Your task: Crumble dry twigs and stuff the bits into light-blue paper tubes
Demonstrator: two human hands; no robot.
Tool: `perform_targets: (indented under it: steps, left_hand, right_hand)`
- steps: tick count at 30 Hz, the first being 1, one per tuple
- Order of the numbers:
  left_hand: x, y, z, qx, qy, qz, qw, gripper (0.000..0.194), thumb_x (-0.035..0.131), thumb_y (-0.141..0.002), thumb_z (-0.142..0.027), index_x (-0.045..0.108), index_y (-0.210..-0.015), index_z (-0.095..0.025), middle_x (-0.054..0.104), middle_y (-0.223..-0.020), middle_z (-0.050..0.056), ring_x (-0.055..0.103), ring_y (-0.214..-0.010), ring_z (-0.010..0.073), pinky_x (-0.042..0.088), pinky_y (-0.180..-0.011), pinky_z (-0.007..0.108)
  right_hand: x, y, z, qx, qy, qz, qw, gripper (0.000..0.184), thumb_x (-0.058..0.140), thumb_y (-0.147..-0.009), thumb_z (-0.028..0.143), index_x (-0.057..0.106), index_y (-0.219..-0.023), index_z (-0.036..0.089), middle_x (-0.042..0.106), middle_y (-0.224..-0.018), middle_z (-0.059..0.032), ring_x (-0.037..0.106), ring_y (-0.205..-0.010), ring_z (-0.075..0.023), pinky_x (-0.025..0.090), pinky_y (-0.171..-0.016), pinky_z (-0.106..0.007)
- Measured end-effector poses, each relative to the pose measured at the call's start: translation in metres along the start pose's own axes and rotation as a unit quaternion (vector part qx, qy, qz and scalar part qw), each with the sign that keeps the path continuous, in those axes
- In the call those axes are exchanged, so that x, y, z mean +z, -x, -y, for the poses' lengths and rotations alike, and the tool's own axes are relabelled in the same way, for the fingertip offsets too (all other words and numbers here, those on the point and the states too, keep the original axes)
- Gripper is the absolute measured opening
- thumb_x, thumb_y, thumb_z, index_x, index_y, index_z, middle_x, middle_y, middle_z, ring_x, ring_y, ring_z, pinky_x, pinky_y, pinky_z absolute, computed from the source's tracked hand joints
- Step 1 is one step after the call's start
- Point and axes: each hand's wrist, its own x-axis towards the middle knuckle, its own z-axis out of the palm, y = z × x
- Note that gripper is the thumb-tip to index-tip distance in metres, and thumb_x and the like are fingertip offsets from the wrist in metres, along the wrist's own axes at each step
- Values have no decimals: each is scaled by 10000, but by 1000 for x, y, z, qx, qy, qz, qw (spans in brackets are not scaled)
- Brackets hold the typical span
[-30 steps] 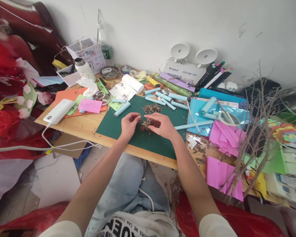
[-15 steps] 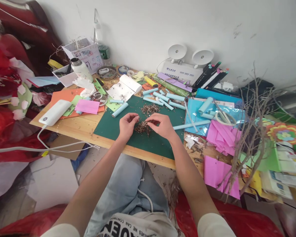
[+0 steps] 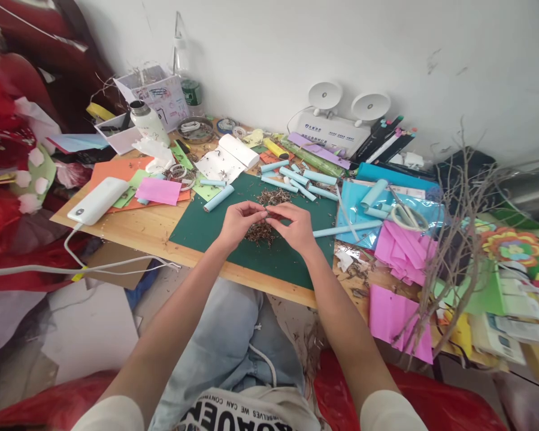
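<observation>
My left hand (image 3: 242, 222) and my right hand (image 3: 291, 224) meet fingertip to fingertip above a pile of short brown twig bits (image 3: 259, 234). Both are closed in a pinch; whatever lies between the fingertips is too small to make out. A second heap of brown bits (image 3: 273, 196) sits just beyond them. Under both heaps lies a dark green cutting mat (image 3: 287, 263). Several light blue paper tubes (image 3: 320, 178) are scattered along its far edge, and one tube (image 3: 219, 198) rests left of my left hand.
At right, scissors (image 3: 408, 215) lie on blue plastic packaging (image 3: 350, 206) beside pink paper (image 3: 399, 251) and tall bare branches (image 3: 465, 239). A white power bank (image 3: 97, 200), white bottle (image 3: 149, 123) and paper roll (image 3: 238, 151) stand or lie left. A white emergency lamp (image 3: 332, 131) is against the wall.
My hands have come together over the twig pile; they were a little apart before. The left moved right, and their fingertips now meet.
</observation>
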Motion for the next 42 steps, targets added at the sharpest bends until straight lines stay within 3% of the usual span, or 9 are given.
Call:
perform_targets:
  steps: [5,12,16,19,22,28,30,35,42]
  left_hand:
    - [1,0,-1,-60,56,25,996,327,875,-617,-347,761,-848,-145,725,-784,42,644,-720,137,519,-735,277]
    - [4,4,0,-13,-32,-19,999,299,834,-644,-362,754,-828,-140,732,-773,55,651,-712,162,523,-696,286]
    - [3,7,-2,9,-103,-12,995,226,780,-698,-332,751,-814,-140,731,-778,53,639,-688,149,506,-657,266]
    - [0,7,-1,0,-110,4,994,215,781,-701,-325,754,-805,-139,722,-738,45,616,-646,133,479,-614,251]
    - [-3,5,-1,-31,-42,20,998,242,825,-654,-330,755,-785,-139,713,-710,35,606,-627,119,476,-612,245]
    - [-1,3,-3,-96,95,23,991,319,893,-569,-332,752,-782,-141,702,-689,25,630,-639,117,509,-646,248]
    - [-1,3,-3,-104,94,11,990,332,904,-555,-329,761,-788,-142,706,-689,27,635,-642,119,514,-652,251]
    - [-3,1,1,-87,76,1,993,342,909,-564,-337,788,-826,-154,740,-732,43,659,-689,134,522,-705,271]
    - [-6,2,2,-88,72,14,993,385,896,-587,-382,803,-892,-166,774,-886,80,690,-812,185,550,-830,343]
  right_hand:
    - [1,1,-2,-36,48,-38,997,132,655,-871,256,774,-919,229,764,-881,-48,700,-771,-172,572,-710,-304]
    - [5,4,0,-48,114,-28,992,158,572,-899,261,714,-850,213,730,-813,-57,652,-719,-172,531,-702,-303]
    - [7,4,0,-5,99,2,995,137,541,-876,216,664,-820,196,693,-803,-54,607,-706,-168,478,-686,-296]
    - [7,3,1,72,44,20,996,113,554,-849,221,639,-779,196,630,-690,-11,534,-611,-140,419,-616,-282]
    - [8,2,2,149,-68,45,986,123,575,-836,274,619,-751,197,552,-605,23,471,-549,-118,382,-562,-268]
    - [9,1,2,246,-302,29,921,164,683,-768,359,640,-760,201,579,-600,33,508,-535,-107,438,-557,-259]
    - [5,0,0,234,-284,11,930,152,694,-770,351,660,-767,202,606,-618,25,540,-551,-113,465,-569,-264]
    - [-2,1,-2,142,-114,17,983,129,722,-759,287,739,-847,194,724,-800,-36,656,-698,-162,552,-673,-299]
    - [2,3,7,90,-57,6,994,199,720,-790,322,756,-944,201,750,-883,-57,704,-763,-185,600,-701,-311]
